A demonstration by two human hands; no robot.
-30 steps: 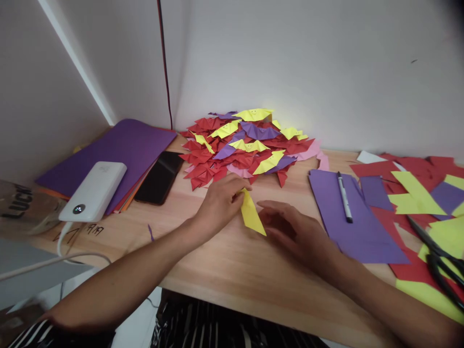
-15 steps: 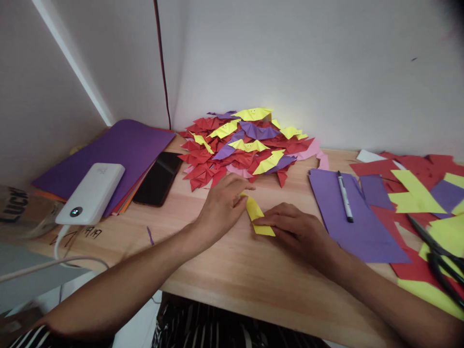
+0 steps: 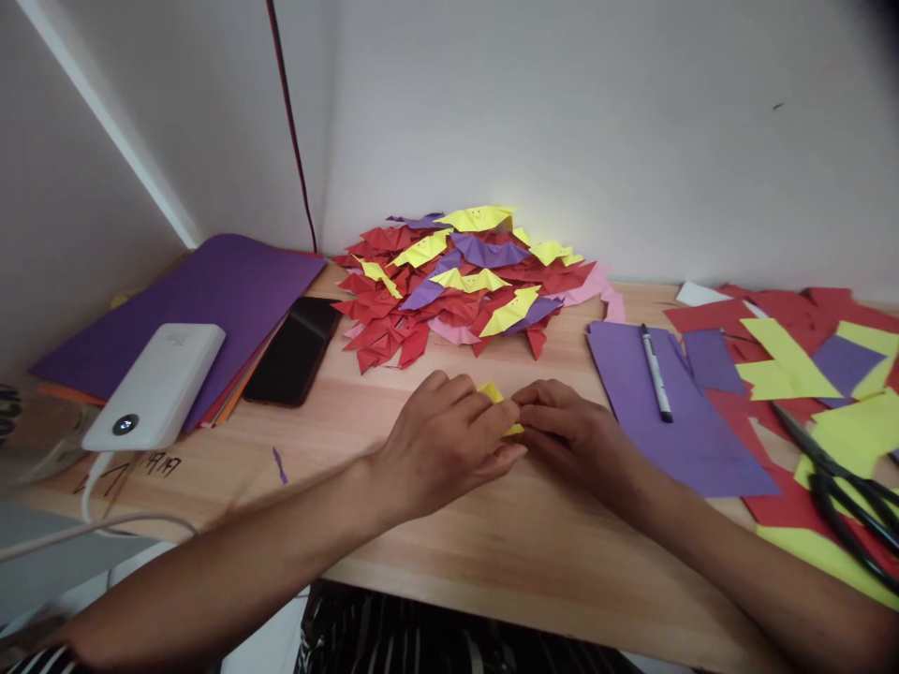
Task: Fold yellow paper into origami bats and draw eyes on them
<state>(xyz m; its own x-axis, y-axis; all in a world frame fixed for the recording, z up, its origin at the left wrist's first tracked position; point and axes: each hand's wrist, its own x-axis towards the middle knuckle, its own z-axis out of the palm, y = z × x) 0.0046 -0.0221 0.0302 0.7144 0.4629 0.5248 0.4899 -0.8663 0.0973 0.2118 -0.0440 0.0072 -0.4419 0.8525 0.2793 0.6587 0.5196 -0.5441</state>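
Between my two hands, low over the wooden table (image 3: 393, 562), is a small folded piece of yellow paper (image 3: 491, 391), mostly hidden by fingers. My left hand (image 3: 449, 445) covers its left side with the fingers closed around it. From the right, the fingertips of my right hand (image 3: 568, 421) pinch its edge, touching the left fingers. Behind both hands lies a heap of folded paper figures (image 3: 467, 281) in red, yellow, purple and pink, several with small drawn faces.
At left, a white power bank (image 3: 158, 384) with a cable sits on purple sheets (image 3: 211, 271), beside a black phone (image 3: 293, 351). At right, a marker (image 3: 656, 374) lies on purple paper (image 3: 618, 393). Paper scraps (image 3: 793, 365) and black-handled scissors (image 3: 835, 487) are farther right.
My left hand has moved down and right over the yellow paper, hiding most of it. My right fingers have gone from lying on the strip to pinching its edge. The view has shifted slightly.
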